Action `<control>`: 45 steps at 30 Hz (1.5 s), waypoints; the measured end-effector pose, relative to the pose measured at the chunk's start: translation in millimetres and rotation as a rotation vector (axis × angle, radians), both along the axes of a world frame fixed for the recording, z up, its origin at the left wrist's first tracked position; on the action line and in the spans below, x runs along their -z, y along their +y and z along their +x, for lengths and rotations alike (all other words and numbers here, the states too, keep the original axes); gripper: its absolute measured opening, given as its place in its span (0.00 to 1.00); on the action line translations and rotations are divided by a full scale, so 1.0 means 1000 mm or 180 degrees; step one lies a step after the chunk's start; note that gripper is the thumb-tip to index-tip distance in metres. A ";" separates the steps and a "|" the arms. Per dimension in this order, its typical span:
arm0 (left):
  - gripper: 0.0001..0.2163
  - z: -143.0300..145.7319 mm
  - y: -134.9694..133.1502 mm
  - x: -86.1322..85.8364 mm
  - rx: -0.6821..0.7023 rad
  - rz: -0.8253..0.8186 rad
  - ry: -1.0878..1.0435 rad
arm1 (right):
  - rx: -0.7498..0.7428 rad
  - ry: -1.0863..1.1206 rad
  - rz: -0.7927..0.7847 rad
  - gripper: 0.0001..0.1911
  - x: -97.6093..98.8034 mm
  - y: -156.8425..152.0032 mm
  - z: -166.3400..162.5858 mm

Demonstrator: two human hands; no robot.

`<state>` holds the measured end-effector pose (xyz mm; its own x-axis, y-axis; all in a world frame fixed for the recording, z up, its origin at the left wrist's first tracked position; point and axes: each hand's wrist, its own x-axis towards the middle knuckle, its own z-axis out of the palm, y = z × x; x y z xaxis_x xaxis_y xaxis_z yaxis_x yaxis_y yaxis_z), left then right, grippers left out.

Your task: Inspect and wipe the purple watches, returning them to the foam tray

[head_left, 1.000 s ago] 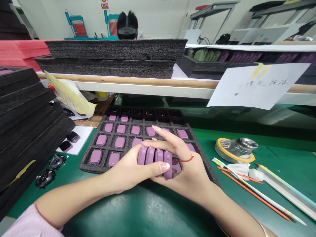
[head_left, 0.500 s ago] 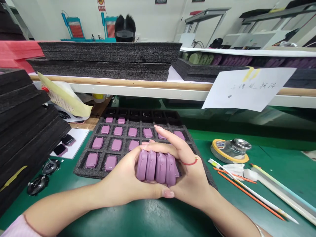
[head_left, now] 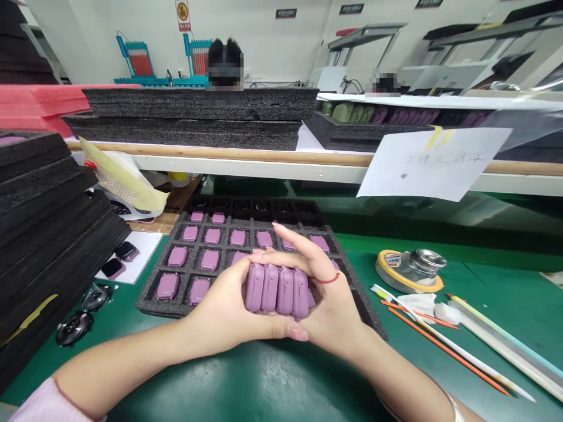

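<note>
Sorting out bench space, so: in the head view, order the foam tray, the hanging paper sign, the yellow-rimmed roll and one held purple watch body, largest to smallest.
1. Black foam tray
2. Paper sign, though it hangs farther away, so its rank against the tray is unsure
3. Yellow-rimmed roll
4. Purple watch body

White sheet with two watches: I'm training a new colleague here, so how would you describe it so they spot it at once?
On the green bench mat, find the black foam tray of purple watches, with a stack of black foam trays to its left. Between them lies a white sheet. It alone carries two dark-faced watches, unlike the tray's purple ones.
</note>
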<state>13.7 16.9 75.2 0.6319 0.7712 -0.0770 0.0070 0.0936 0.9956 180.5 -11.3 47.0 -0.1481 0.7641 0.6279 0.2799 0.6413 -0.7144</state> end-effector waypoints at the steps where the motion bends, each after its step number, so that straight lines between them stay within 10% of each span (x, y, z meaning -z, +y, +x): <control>1: 0.28 0.000 0.000 0.000 -0.0029 -0.0023 0.0020 | 0.0001 -0.0001 -0.0006 0.47 0.000 0.000 0.000; 21: 0.32 -0.001 -0.002 0.001 0.0032 -0.0043 -0.0111 | 0.0135 -0.0284 0.0190 0.44 -0.002 -0.001 0.002; 27: 0.17 0.000 0.007 0.004 0.0606 -0.0103 -0.0642 | -0.0052 -0.0732 0.0489 0.46 0.000 -0.001 0.003; 33: 0.25 -0.004 0.003 0.004 -0.0196 0.0784 -0.0052 | -0.0127 -0.0929 0.0641 0.53 -0.008 -0.011 0.004; 39: 0.19 -0.008 -0.002 0.004 -0.0222 0.1506 0.0014 | 0.0082 0.0625 -0.0100 0.38 -0.007 -0.006 0.010; 45: 0.19 -0.004 -0.002 0.009 -0.0172 0.1878 -0.0221 | -0.0855 0.0967 -0.2345 0.46 -0.005 0.000 0.011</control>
<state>9.4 14.6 65.8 0.5789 0.7022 0.4144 -0.0492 -0.4771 0.8774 191.2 -11.8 51.7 -0.2886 0.9571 0.0241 -0.0879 -0.0014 -0.9961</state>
